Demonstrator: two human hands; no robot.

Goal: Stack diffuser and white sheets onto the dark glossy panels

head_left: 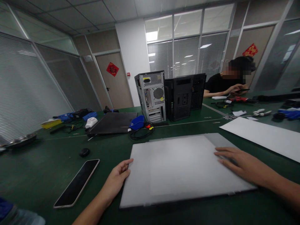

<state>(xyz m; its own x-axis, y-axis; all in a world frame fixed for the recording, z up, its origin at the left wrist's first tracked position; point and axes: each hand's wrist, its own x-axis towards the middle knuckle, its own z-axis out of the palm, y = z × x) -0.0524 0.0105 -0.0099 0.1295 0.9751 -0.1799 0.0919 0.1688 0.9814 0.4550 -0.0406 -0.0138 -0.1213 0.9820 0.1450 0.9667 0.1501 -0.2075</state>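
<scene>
A flat white panel [180, 168] lies on the table right in front of me. A translucent sheet with a greyish corner shows at its far right, and a thin dark edge runs along its near side. My left hand [118, 175] pinches the panel's left edge, with the thumb and index finger at the rim and the other fingers curled. Across the right part, my right hand [241, 164] rests with its fingers stretched out over the surface, holding nothing that I can see.
A phone [77, 183] and a small black round object [84, 152] lie to the left. Behind the panel stand an open computer case [153, 97], a black case [181, 98] and a blue bin [137, 122]. A white sheet [264, 136] lies right. Another person [225, 84] sits at the far right.
</scene>
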